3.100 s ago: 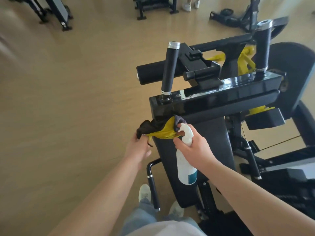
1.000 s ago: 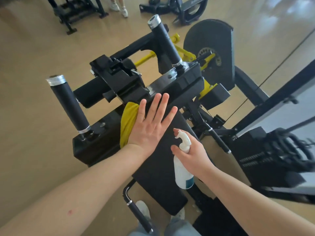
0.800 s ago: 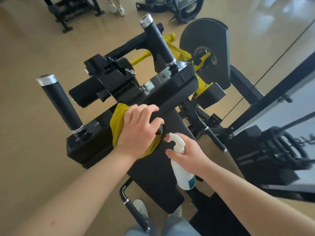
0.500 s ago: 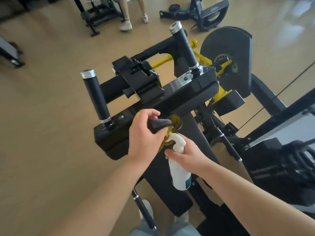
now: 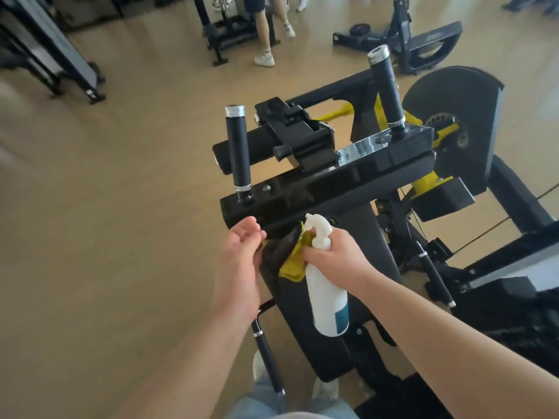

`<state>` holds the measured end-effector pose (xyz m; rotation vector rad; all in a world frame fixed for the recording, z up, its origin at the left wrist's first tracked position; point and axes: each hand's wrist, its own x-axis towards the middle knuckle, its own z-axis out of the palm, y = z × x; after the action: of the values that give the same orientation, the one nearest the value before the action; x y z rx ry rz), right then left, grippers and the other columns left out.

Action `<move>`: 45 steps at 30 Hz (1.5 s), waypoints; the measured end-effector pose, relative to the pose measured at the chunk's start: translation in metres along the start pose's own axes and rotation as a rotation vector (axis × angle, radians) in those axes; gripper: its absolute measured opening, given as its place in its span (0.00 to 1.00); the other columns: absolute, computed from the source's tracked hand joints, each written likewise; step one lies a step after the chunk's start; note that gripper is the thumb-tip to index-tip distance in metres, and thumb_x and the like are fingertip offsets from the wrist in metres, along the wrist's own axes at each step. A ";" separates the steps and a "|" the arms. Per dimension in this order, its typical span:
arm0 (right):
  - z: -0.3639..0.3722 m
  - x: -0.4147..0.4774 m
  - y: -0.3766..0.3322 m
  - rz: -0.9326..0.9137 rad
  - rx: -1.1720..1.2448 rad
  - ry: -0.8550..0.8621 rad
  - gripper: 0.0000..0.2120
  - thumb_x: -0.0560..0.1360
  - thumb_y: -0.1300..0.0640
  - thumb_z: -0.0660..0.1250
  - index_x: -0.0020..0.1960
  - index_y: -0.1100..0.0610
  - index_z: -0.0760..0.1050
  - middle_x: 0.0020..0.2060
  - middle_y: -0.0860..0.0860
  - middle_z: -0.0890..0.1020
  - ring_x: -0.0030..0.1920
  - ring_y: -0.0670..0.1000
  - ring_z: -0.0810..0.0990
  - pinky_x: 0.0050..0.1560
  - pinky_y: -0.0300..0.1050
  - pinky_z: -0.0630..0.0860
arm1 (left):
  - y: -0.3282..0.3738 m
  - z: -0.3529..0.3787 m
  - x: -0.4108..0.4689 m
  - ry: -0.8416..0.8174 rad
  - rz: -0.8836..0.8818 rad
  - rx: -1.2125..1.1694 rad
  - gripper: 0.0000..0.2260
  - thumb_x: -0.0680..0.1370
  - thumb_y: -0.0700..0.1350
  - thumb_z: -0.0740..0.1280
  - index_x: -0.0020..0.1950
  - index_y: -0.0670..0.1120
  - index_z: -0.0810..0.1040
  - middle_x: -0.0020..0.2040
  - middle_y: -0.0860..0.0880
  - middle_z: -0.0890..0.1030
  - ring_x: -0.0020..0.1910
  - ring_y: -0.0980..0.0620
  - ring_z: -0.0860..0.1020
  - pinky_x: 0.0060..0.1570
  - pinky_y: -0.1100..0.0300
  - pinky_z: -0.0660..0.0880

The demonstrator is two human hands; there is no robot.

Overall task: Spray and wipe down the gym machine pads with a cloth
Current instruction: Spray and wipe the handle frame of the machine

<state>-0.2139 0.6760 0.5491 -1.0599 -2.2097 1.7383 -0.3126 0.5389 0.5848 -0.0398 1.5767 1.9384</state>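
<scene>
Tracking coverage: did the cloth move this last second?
Yes: cloth went from flat on the pad to bunched in the left hand at the pad's left edge.

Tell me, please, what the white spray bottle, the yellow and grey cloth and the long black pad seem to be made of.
The white spray bottle: matte plastic, judging by its smooth moulded shape. The yellow and grey cloth: soft fabric, perhaps microfibre, since it crumples in folds. The long black pad: probably vinyl or leatherette over padding, with fine grain and dull sheen.
</scene>
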 end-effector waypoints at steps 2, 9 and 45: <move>0.001 -0.002 -0.001 0.070 0.107 0.021 0.08 0.77 0.56 0.73 0.44 0.52 0.74 0.38 0.49 0.81 0.40 0.52 0.83 0.40 0.45 0.83 | -0.003 -0.010 -0.004 0.082 -0.042 0.028 0.08 0.83 0.45 0.64 0.60 0.51 0.80 0.53 0.51 0.80 0.62 0.48 0.78 0.60 0.52 0.75; 0.007 -0.009 -0.010 0.144 0.540 -0.233 0.11 0.70 0.60 0.75 0.48 0.55 0.76 0.38 0.56 0.83 0.38 0.58 0.86 0.46 0.61 0.85 | -0.010 -0.037 -0.009 -0.262 -0.531 -0.396 0.37 0.75 0.75 0.58 0.73 0.52 0.75 0.68 0.37 0.79 0.66 0.29 0.76 0.66 0.23 0.63; 0.000 -0.004 0.022 0.175 0.105 -0.367 0.16 0.77 0.57 0.73 0.63 0.51 0.79 0.42 0.55 0.87 0.49 0.61 0.87 0.52 0.60 0.86 | -0.056 -0.047 0.032 -0.145 -0.448 -0.871 0.47 0.74 0.76 0.58 0.78 0.39 0.67 0.71 0.34 0.75 0.73 0.31 0.69 0.77 0.35 0.57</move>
<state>-0.2014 0.6758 0.5302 -1.0035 -2.2457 2.2580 -0.3277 0.5166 0.5096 -0.5455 0.4750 2.0355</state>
